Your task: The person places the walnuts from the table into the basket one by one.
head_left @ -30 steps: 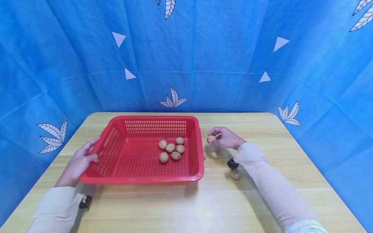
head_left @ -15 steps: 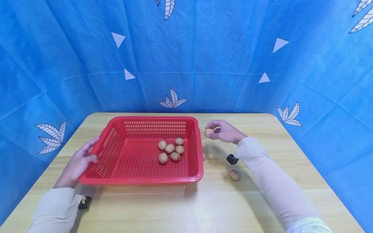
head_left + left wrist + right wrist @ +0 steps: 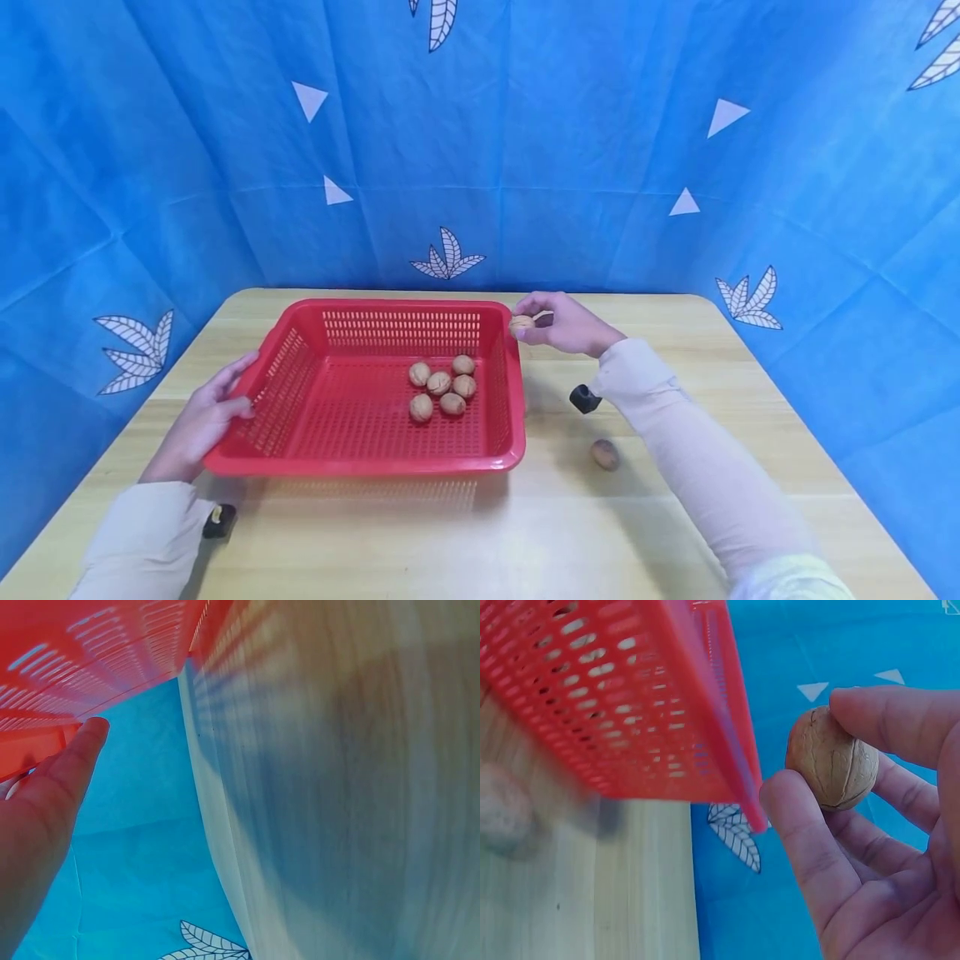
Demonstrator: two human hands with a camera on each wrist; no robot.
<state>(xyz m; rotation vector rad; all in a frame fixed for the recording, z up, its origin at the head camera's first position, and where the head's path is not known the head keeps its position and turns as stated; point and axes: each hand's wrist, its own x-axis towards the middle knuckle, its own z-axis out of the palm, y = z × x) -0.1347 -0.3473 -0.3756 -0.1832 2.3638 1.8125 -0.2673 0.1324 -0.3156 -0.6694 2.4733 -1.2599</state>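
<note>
My left hand (image 3: 206, 417) grips the left end of a red plastic basket (image 3: 360, 465), thumb over the rim; the left wrist view has a finger against the slotted wall (image 3: 127, 645). Several walnuts (image 3: 438, 382) lie together in the right half of the basket floor. At the basket's back right corner, my right hand (image 3: 558, 323) pinches another walnut (image 3: 521, 324) between thumb and fingertips, level with the rim. The right wrist view shows that walnut (image 3: 832, 759) just outside the basket's red rim (image 3: 739, 776).
One walnut (image 3: 604, 454) lies on the wooden table (image 3: 585, 533) below the right forearm. A blurred walnut (image 3: 502, 810) shows beside the basket in the right wrist view. Blue patterned cloth (image 3: 495, 150) hangs behind and at both sides of the table.
My right hand has risen and moved left and away, bringing its walnut from over the table to the basket's rim. The left hand and basket have stayed put.
</note>
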